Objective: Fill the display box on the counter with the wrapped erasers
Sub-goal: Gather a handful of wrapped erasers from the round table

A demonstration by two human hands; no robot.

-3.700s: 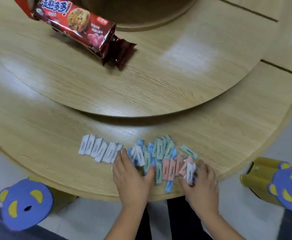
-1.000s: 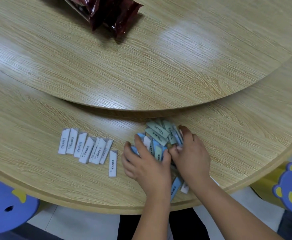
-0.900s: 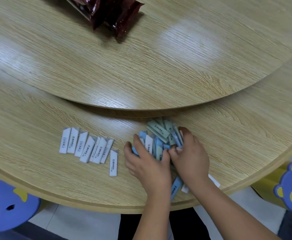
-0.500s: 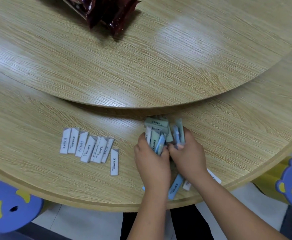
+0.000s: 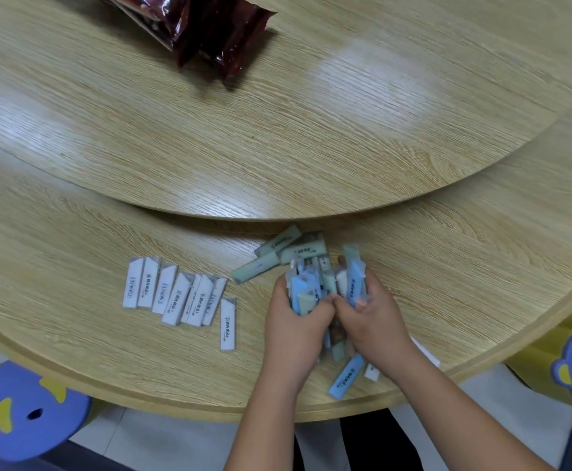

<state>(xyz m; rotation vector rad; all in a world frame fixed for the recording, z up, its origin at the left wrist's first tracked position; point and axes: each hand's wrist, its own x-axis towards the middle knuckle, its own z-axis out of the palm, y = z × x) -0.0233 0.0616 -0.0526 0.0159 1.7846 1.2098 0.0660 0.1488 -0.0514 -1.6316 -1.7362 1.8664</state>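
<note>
Printing shows on the sleeves of the white erasers (image 5: 175, 294), lined up to the left of the left hand (image 5: 294, 321): short lines of dark characters and a small round mark, with what looks like a barcode on some, none clear enough to read. The green erasers (image 5: 277, 253) just beyond that hand carry a dark line of print, and the blue eraser (image 5: 347, 377) near the table edge another (both blurred). The dark red snack bag (image 5: 209, 25), far beyond the hand, shows no legible lettering.
</note>
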